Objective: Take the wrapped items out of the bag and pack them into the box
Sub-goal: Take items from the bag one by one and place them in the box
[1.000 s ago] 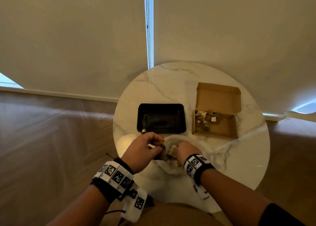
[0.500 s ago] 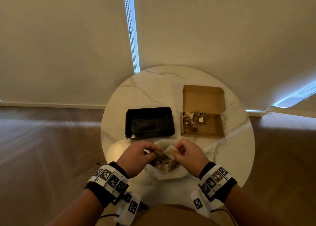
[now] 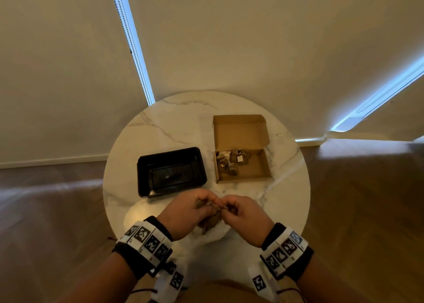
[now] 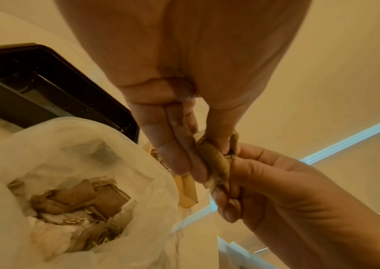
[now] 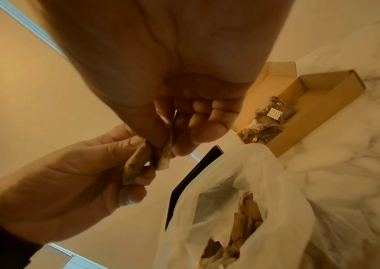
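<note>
Both hands hover over the white plastic bag at the table's near edge. My left hand and right hand meet fingertip to fingertip and pinch one brown wrapped item between them. The left wrist view shows that wrapped item squeezed between my left fingers and thumb, with the right hand gripping its other side. Seen from the right wrist, the wrapped item lies in my left hand while my right thumb and finger pinch its edge. More wrapped items lie in the bag. The open cardboard box holds several wrapped items.
A black plastic tray stands left of the box on the round marble table. The box lid is folded back toward the wall. Wooden floor surrounds the table, and blinds hang behind it.
My right hand came out of the bag. Both hands have closed in on one wrapped item and raised it a little above the bag mouth.
</note>
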